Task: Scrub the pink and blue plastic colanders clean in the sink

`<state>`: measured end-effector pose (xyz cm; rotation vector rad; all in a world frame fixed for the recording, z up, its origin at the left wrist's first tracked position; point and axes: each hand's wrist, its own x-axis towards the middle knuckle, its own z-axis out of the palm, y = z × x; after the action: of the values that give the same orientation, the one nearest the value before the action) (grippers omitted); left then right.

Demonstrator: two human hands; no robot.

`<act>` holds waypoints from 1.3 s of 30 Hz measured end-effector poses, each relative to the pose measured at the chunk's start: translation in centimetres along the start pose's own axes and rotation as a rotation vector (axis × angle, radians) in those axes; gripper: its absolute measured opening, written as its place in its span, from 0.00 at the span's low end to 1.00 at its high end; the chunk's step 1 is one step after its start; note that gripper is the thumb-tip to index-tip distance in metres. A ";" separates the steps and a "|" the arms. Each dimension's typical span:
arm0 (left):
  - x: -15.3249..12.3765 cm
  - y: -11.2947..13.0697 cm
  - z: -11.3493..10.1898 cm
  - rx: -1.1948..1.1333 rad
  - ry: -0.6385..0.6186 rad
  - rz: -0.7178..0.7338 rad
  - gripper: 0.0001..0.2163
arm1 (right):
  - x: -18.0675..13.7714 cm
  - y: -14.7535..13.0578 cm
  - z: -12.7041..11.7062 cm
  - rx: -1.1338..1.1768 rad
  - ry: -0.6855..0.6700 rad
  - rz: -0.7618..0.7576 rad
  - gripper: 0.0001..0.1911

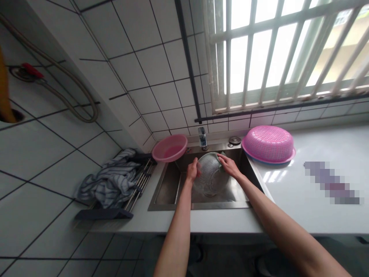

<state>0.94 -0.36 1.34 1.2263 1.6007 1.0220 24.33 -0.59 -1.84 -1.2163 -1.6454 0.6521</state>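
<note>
- Below the barred window (261, 65), a white bench (219, 222) runs around a steel sink (236, 197).
- On the bench, right of the sink, a pink mesh basket (268, 143) sits upside down.
- At the sink's back left corner rests a pink basin (170, 149).
- Over the sink, 2 hands hold up a clear patterned bowl (208, 171).
- The left hand (193, 169) is closed on its left side; the right hand (230, 165), partly curled, presses a greenish cloth (220, 161) against its rim.
</note>
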 end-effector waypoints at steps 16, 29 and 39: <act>-0.3 0.4 -0.6 -0.060 -0.070 0.047 0.44 | -2.0 -5.5 2.6 -0.220 -0.194 -0.428 0.20; 0.5 0.0 -0.3 -0.061 -0.006 0.082 0.39 | -2.5 -5.6 3.6 -0.201 -0.249 -0.413 0.30; 0.0 -1.0 1.3 -0.039 -0.124 0.176 0.37 | -0.1 -1.4 0.6 -0.051 0.107 -0.090 0.19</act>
<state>1.86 -0.38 0.00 1.3954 1.3905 1.0595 23.23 -1.12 -0.93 -1.1862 -1.6252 0.4840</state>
